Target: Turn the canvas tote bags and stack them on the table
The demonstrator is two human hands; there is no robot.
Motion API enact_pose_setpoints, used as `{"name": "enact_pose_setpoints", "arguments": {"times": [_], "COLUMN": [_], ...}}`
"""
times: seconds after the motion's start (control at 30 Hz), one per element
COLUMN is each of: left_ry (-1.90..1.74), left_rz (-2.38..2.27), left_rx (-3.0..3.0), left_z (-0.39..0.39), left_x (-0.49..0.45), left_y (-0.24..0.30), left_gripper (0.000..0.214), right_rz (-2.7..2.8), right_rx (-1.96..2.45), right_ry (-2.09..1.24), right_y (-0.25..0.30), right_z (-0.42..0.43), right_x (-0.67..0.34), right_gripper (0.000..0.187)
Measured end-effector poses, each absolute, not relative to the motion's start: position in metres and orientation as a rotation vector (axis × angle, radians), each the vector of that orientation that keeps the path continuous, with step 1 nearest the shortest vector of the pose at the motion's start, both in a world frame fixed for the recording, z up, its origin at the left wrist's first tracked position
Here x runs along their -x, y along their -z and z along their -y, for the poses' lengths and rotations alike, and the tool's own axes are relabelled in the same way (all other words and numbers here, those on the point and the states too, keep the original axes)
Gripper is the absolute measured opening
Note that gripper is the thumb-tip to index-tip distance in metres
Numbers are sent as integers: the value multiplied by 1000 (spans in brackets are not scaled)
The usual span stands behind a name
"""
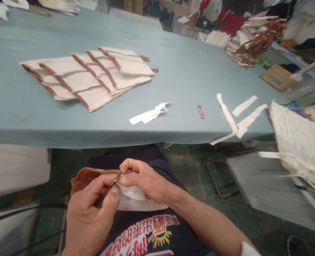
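Note:
Over my lap lies a cream and brown fabric piece [93, 177], its brown part toward the left and its pale part toward the right. My left hand [93, 209] pinches the brown edge between thumb and forefinger. Close against it, my right hand [144, 179] is closed on the same piece where brown meets cream, with pale cloth bunched under its fingers. The fingertips of both hands nearly touch. What lies right between them is too small to make out.
On the blue-green table [178, 78] are overlapping cream pieces with brown edging [90, 74], white strips [152, 113], pink thread snips [201, 111] and more cream strips [226, 113]. A tall fabric stack [255, 41] stands far right, near a cardboard box [277, 77]. Pale cloth [298, 138] hangs at right.

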State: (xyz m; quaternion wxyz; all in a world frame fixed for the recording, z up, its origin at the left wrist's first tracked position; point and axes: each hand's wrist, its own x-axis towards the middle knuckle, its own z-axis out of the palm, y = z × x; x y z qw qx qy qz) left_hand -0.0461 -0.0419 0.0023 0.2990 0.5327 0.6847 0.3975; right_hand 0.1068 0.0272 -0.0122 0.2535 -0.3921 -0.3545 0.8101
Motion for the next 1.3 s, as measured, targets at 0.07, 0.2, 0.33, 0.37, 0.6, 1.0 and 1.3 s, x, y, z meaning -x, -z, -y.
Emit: {"name": "enact_pose_setpoints", "arguments": {"times": [0.07, 0.2, 0.33, 0.37, 0.6, 1.0, 1.3], "left_ry": [-1002, -926, -915, -912, -768, -714, -868], "left_rz": [-1761, -1692, -1640, -1629, -1443, -1348, -1352], "left_rx": [-1383, -1310, -1315, -1323, -1480, -1473, -1574], "left_z": [40, 35, 31, 29, 14, 1, 4], "left_x": [47, 45, 47, 50, 90, 101, 98], "left_y": [-8, -21, -28, -27, -19, -25, -40], "left_gripper": [26, 31, 31, 31, 37, 33, 28], "right_rz": [913, 874, 743, 712, 907, 1651, 1914], "right_rx": [989, 846, 766, 735, 631, 893, 694], "right_ry": [-2293, -2280, -2300, -2316, -2395, -1925, -1382], "right_y": [17, 24, 27, 28, 23, -2, -35], "right_z": [-29, -29, -25, -26, -48, -85, -63], "right_x": [-108, -107, -97, -94, -93, -124, -122], "right_gripper": [51, 45, 46, 47, 51, 27, 30]}}
